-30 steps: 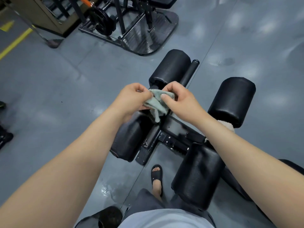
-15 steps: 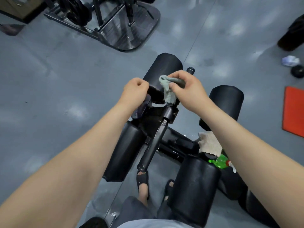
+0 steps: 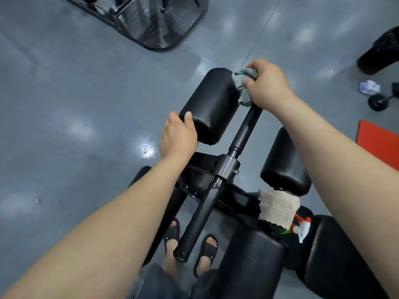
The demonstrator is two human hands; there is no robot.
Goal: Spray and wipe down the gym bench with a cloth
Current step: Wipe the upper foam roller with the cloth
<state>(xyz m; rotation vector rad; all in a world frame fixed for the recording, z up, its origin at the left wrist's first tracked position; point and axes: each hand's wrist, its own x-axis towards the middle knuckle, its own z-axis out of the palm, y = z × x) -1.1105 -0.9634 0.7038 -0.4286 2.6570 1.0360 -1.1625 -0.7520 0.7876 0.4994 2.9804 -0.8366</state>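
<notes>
A black gym bench fills the middle of the view, with padded rollers and a dark metal bar [image 3: 245, 132] running up its centre. My right hand [image 3: 267, 85] grips a grey-green cloth [image 3: 244, 85] wrapped over the far end of that bar. My left hand [image 3: 178, 134] holds the near end of the left black roller pad [image 3: 212, 104], thumb on top. A beige cloth [image 3: 278, 207] lies on the bench frame at the right, over a green spray bottle with a white and red nozzle [image 3: 301, 228].
A second roller pad [image 3: 285, 162] stands to the right of the bar. My sandalled feet [image 3: 207, 248] are under the frame. A black machine base [image 3: 164, 22] lies at the top, a red mat [image 3: 380, 143], a small dumbbell [image 3: 380, 100] and crumpled paper [image 3: 369, 87] at the right. The grey floor has a wet patch [image 3: 149, 151].
My right hand has slid the cloth along the bar to its far end. My left hand let go of the cloth, then moved onto the left roller pad.
</notes>
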